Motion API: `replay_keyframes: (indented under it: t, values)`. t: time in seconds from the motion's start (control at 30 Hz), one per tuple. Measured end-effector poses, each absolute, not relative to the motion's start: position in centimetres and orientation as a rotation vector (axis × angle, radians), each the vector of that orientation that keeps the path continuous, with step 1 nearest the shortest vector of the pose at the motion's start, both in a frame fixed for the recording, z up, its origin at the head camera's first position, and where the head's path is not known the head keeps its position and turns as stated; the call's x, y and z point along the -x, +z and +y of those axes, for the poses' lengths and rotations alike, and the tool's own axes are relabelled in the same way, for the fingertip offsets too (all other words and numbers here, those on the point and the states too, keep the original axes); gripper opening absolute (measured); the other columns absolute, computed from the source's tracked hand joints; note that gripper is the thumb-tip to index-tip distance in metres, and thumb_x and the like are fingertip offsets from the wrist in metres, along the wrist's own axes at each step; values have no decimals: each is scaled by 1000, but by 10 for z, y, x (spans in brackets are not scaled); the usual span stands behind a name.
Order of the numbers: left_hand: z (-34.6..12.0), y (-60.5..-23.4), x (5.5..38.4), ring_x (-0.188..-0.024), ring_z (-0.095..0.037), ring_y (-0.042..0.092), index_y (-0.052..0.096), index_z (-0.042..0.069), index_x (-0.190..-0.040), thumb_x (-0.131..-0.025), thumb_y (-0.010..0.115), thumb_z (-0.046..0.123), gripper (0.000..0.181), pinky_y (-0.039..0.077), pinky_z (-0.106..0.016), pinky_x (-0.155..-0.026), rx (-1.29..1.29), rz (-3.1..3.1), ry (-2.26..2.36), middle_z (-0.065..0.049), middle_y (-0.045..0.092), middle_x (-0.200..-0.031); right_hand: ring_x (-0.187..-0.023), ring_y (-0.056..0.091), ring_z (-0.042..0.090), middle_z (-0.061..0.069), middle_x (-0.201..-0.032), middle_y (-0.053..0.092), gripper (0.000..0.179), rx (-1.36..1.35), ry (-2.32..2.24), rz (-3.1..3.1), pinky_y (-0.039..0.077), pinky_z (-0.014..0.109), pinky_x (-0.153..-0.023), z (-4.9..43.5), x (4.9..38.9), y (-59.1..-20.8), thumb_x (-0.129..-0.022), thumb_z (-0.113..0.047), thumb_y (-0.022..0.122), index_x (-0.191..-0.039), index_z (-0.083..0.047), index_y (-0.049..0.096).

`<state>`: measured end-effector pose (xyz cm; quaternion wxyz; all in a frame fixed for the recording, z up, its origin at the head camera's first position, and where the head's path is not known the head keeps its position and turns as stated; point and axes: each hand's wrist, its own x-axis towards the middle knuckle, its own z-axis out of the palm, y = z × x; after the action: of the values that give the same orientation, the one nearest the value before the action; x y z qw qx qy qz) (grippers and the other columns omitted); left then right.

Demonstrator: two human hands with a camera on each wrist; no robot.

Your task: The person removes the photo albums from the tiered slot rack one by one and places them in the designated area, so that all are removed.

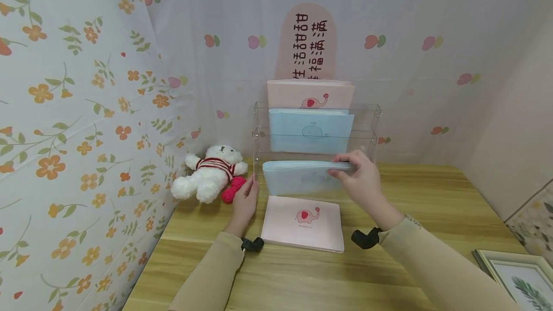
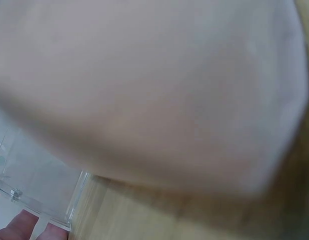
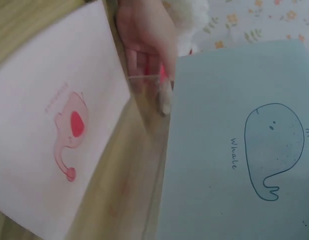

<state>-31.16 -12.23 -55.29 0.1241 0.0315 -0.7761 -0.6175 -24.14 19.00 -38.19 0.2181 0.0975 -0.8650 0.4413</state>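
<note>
My right hand (image 1: pixel 362 176) pinches the top right edge of a pale blue notebook (image 1: pixel 285 176) with a whale drawing. This notebook stands upright, leaning a little, at the lowest tier of a clear acrylic rack (image 1: pixel 365 120). Its whale and the word "Whale" show in the right wrist view on the blue cover (image 3: pixel 209 100). At the rack's lower left side, my left hand (image 1: pixel 245 201) grips the clear side panel, its fingertips (image 2: pixel 22 224) seen against the plastic. A pink notebook (image 1: pixel 302 234) with an elephant lies flat on the table in front.
Higher tiers hold another blue whale notebook (image 1: pixel 285 131) and a pink elephant notebook (image 1: pixel 282 91). A white teddy bear (image 1: pixel 207 184) sits left of the rack, beside a red item (image 1: pixel 233 188). A picture frame (image 1: pixel 518 268) lies at the right edge of the wooden table (image 1: pixel 423 205).
</note>
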Motion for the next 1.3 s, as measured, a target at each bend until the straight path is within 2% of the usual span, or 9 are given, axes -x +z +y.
replay_keyframes:
  t: [0.23,0.37,0.47,0.53,0.63,0.87,1.07,1.3]
  values:
    - [-123,-551,311,-154,-36,55,63,11,-156,-113,63,28,46,44,-57,-128,-93,-2272,-1793,-16,67,-155,-104,65,28,9,-104,68,19,-256,1191,-2471,51,41,-91,188,220,-388,-89,-7,91,-103,-10,81]
    - [-126,-560,319,-150,-35,58,65,17,-155,-112,63,34,46,48,-58,-125,-110,-2303,-1777,-15,69,-152,-104,67,24,4,-102,70,19,-266,1176,-2496,54,39,-93,185,206,-391,-87,-8,93,-100,-13,81]
    - [-126,-562,319,-145,-35,63,68,19,-153,-111,64,41,47,52,-57,-121,-94,-2291,-1739,-14,72,-149,-103,68,19,-1,-100,70,19,-280,1175,-2525,54,34,-94,183,196,-396,-87,-10,94,-99,-16,81]
    - [-123,-554,312,-143,-38,64,68,15,-152,-111,64,39,47,52,-58,-120,-69,-2261,-1741,-17,72,-147,-101,68,16,-3,-99,70,18,-290,1186,-2544,54,31,-94,182,190,-400,-87,-12,94,-99,-18,81]
    - [-123,-554,310,-142,-38,65,69,15,-151,-111,63,43,50,53,-58,-119,-55,-2257,-1705,-16,72,-147,-101,68,15,-5,-97,70,18,-300,1211,-2569,55,29,-93,181,180,-405,-86,-14,94,-98,-19,81]
    - [-125,-554,311,-145,-40,62,65,13,-155,-112,62,31,47,49,-61,-122,-64,-2284,-1744,-17,69,-152,-99,67,14,-6,-100,73,20,-300,1253,-2629,57,31,-90,178,169,-415,-84,-14,95,-94,-22,80]
    - [-125,-557,312,-149,-37,59,64,14,-156,-112,63,31,47,47,-58,-126,-75,-2288,-1768,-14,68,-154,-104,66,16,-2,-106,76,21,-241,1270,-2724,53,36,-98,178,160,-418,-84,-13,96,-95,-19,79]
    - [-124,-557,313,-150,-39,58,65,13,-155,-112,62,36,49,47,-60,-125,-57,-2265,-1759,-16,68,-153,-106,65,17,-3,-107,77,25,-217,1348,-2841,52,33,-95,179,148,-421,-83,-10,96,-97,-18,78]
